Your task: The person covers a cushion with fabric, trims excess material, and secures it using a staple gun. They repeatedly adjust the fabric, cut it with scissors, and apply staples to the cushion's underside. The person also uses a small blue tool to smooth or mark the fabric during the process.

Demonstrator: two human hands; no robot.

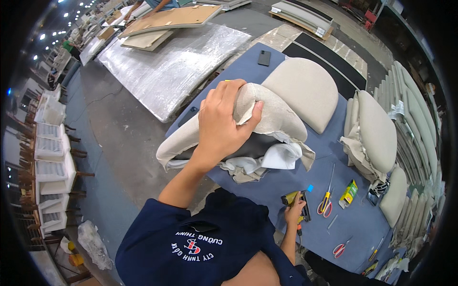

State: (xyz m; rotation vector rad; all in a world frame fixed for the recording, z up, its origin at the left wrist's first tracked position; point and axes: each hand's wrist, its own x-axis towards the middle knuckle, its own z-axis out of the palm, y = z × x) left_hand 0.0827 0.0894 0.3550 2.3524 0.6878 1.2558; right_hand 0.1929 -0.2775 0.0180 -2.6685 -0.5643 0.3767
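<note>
My left hand (222, 124) is closed over the top edge of a beige upholstered cushion (284, 112), its thumb pressing on a fold of fabric. The cushion is tilted up on the blue-covered table (267, 193). Its dark underside shows, with loose beige fabric and white padding (282, 156) hanging along the near edge. Lower and to the right, my right hand (295, 210) is wrapped round a yellow and black staple gun (306, 212) close to the tabletop. Beyond the held cushion lies another beige cushion (305, 90), flat and smooth.
Right of the staple gun lie red-handled scissors (326, 209), a yellow-green box (349, 193) and more scissors (339, 250). Stacked cushions (377, 131) line the right side. A phone (264, 57) rests at the far edge. Left stands a plastic-wrapped panel (167, 71); white chairs (50, 171) are farther off.
</note>
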